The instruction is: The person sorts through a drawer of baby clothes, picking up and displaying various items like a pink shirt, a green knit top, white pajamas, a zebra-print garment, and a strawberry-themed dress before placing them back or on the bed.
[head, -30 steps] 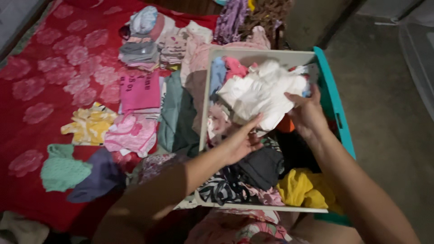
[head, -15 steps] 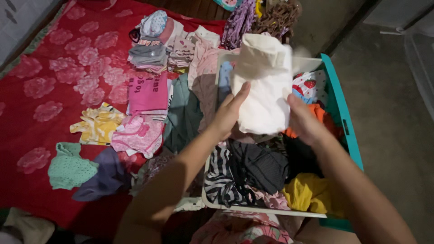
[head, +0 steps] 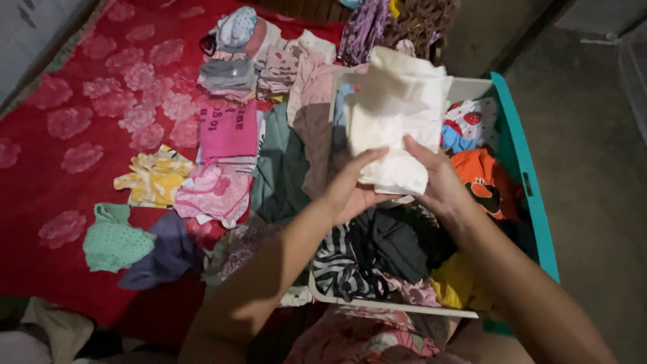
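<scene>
As held, white cloth (head: 394, 114) between hands (head: 397, 182)

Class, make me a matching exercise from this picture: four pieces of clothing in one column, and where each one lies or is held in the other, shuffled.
Things:
1. white cloth
2. orange garment
3. mint green garment
4. striped garment

Places:
A. on the red blanket, far left
B. in the basket, near edge
C. held up by left hand and right hand
D. in the basket, right side

Pairs: 1-C, 2-D, 3-A, 4-B
</scene>
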